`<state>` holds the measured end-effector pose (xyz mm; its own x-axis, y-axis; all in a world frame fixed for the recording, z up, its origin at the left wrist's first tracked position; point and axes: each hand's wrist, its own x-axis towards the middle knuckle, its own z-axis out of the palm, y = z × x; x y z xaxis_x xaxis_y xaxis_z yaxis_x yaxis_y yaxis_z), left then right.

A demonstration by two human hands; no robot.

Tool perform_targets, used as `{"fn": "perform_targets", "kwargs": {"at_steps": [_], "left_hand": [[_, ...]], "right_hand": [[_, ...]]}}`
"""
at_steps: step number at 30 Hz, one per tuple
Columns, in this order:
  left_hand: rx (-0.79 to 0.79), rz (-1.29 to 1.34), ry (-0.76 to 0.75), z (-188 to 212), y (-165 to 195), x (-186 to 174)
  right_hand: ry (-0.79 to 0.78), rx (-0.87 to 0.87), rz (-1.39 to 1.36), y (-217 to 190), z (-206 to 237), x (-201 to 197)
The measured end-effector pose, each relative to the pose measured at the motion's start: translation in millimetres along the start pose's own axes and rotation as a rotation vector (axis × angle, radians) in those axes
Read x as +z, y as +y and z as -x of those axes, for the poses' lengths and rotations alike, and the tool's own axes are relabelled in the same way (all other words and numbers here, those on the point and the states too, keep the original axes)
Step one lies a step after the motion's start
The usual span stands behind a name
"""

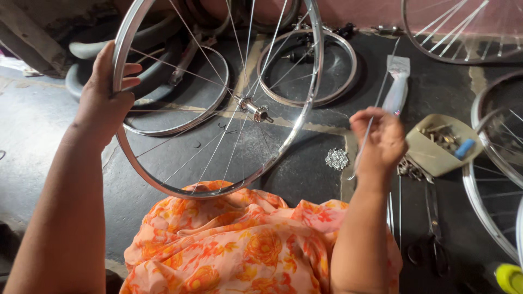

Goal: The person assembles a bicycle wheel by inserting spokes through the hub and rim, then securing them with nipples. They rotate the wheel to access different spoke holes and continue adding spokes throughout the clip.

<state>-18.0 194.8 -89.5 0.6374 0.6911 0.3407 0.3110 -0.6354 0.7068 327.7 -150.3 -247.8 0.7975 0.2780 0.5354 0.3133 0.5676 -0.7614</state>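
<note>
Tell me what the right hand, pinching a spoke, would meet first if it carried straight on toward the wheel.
Probably the rim of the wheel that the left hand grips. The right hand points its spoke that way, though depth is unclear.

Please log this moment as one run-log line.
left hand: grips wheel rim | right hand: pinches spoke | wheel: upright on lap

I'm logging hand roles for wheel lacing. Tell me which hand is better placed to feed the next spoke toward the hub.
Probably the right hand: it already pinches a loose spoke and is otherwise free. The left hand grips the wheel rim, holding it upright on the lap, with the hub between both hands.
</note>
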Motion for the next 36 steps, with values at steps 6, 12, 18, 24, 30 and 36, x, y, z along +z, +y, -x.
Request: {"fn": "perform_targets", "kwargs": {"at_steps": [6,12,18,24,30,36], "left_hand": [[0.043,0.086,-0.050,-2.9,-16.6,-8.5],[0.044,0.082,-0.042,2.8,-20.9,-10.4],[0.046,0.093,-0.079,5.1,-8.4,-10.0],[0.028,0.089,-0.078,12.9,5.2,-8.4],[0.032,0.112,-0.069,17.7,9.6,-6.3],[0.012,0.097,-0.057,22.1,12.1,-6.4]], "right_hand": [[0.063,0.058,-0.175,42.7,25.3,13.1],[-0.045,0.152,-0.315,57.7,18.5,2.5],[-0.126,0.233,-0.264,67.9,24.0,14.1],[-0.164,0.205,-0.240,68.8,28.3,20.5],[-0.178,0.205,-0.226,69.9,28.7,23.1],[-0.170,0.190,-0.235,72.7,30.0,24.8]]}}
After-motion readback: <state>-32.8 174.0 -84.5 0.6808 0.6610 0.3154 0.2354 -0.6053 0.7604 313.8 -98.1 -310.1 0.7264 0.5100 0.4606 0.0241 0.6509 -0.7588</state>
